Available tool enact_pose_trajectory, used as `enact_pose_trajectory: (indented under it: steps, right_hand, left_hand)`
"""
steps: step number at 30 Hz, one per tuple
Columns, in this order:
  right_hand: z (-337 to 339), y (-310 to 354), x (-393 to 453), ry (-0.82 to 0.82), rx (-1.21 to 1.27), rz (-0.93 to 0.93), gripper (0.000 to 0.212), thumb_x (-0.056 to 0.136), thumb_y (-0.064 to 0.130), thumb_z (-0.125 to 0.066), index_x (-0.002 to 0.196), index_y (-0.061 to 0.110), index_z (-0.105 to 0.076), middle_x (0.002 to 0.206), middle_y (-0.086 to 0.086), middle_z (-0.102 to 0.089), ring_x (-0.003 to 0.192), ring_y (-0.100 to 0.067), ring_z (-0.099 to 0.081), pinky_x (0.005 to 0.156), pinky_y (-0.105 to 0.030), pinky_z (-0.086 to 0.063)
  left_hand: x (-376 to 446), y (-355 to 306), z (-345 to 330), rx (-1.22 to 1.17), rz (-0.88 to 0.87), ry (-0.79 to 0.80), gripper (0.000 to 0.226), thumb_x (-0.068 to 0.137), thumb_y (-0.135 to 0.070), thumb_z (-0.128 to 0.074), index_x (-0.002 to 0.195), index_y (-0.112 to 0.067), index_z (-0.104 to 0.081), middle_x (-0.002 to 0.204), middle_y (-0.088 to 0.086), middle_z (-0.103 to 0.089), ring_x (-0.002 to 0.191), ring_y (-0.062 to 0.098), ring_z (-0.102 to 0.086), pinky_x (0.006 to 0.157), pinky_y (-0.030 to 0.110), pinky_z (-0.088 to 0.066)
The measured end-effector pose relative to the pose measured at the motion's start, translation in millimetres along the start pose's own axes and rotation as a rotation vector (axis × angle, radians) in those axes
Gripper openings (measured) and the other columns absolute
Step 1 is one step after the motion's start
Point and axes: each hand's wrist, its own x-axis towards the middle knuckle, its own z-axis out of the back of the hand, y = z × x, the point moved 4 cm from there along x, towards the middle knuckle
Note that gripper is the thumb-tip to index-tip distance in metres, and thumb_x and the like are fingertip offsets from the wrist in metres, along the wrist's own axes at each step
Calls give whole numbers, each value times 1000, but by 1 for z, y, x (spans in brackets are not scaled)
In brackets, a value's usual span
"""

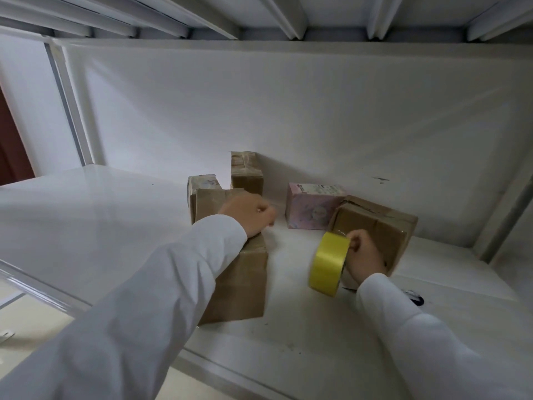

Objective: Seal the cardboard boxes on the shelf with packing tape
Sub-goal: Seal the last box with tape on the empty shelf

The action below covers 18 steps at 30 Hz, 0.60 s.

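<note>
A tall cardboard box (242, 281) stands near the front of the white shelf (101, 226). My left hand (251, 215) rests on its top far edge, fingers curled; whether it pinches tape is unclear. My right hand (364, 255) grips a yellow roll of packing tape (328, 264), held upright just right of that box. Behind the roll lies a tilted cardboard box (380, 226) with a loose top flap. Two smaller cardboard boxes (246, 173) sit further back, one of them (202, 187) partly hidden by the tall box.
A pink printed box (311, 207) stands between the cardboard boxes at the back. A small dark tool (415, 297), partly hidden by my right sleeve, lies on the shelf. The shelf's back panel and an upper shelf enclose the space; an upright post (504, 209) stands right.
</note>
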Motion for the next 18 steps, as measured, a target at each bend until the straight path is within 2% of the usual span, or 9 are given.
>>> enact_pose_trajectory:
  steps: [2, 3, 5, 6, 8, 11, 15, 16, 18]
  right_hand:
    - [-5, 7, -7, 59, 11, 81, 15, 86, -3, -49, 89, 12, -49, 72, 1, -48, 65, -12, -40, 57, -23, -31]
    - [-6, 8, -8, 68, 17, 114, 17, 84, -5, -49, 87, 12, -49, 69, 2, -46, 63, -11, -39, 57, -22, -30]
    - [-3, 10, -10, 64, 8, 147, 20, 82, -5, -52, 85, 15, -50, 67, 4, -47, 63, -12, -39, 57, -25, -31]
    - [-2, 11, -12, 70, 4, 151, 23, 81, -5, -54, 86, 16, -50, 69, 5, -48, 63, -11, -41, 58, -25, -32]
    - [2, 11, -14, 101, 19, 154, 30, 80, -7, -57, 93, 18, -50, 74, 6, -51, 66, -8, -46, 58, -22, -35]
    - [9, 14, -18, 156, 33, 160, 40, 76, -9, -63, 100, 20, -49, 80, 3, -55, 72, -10, -50, 61, -19, -38]
    - [21, 16, -21, 178, -79, 202, 36, 72, -1, -69, 94, 24, -55, 82, 6, -59, 72, -8, -53, 68, -23, -42]
    - [23, 17, -22, 188, -96, 208, 35, 71, 1, -71, 94, 24, -56, 84, 5, -60, 73, -9, -53, 68, -22, -43]
    - [27, 16, -23, 216, -124, 211, 34, 71, 3, -72, 95, 23, -58, 89, 3, -58, 76, -8, -53, 70, -20, -42]
  left_hand:
    - [0, 6, 13, 193, 100, -251, 25, 88, -42, -50, 102, -25, -61, 113, -2, -60, 111, 21, -51, 98, 39, -33]
    - [-1, 13, 17, 267, 232, -301, 43, 84, -48, -53, 119, -23, -53, 124, 0, -53, 123, 23, -43, 106, 47, -25]
    - [-4, 27, 17, 249, 486, -241, 88, 75, -61, -60, 142, -18, -24, 142, 7, -33, 138, 28, -24, 110, 60, -7]
    - [-7, 30, 15, 217, 558, -198, 102, 71, -66, -62, 146, -17, -13, 147, 9, -24, 141, 30, -15, 109, 62, -5]
    - [-6, 34, 12, 152, 608, -145, 113, 67, -68, -66, 147, -19, -5, 151, 9, -13, 142, 34, -9, 108, 62, -13]
    - [0, 40, 19, 55, 553, -73, 108, 67, -61, -71, 146, -15, -13, 147, 13, -19, 135, 37, -26, 105, 48, -32]
    - [-4, 49, 36, -152, 420, 135, 112, 54, -58, -64, 148, -19, -16, 141, 10, -35, 123, 33, -44, 93, 38, -40]
    - [-6, 52, 38, -298, 415, 165, 102, 58, -55, -65, 145, -21, -24, 134, 9, -42, 116, 31, -49, 92, 37, -42]
    - [-11, 57, 36, -623, 382, 213, 49, 73, -47, -62, 114, -25, -49, 111, 9, -51, 95, 27, -55, 84, 35, -44]
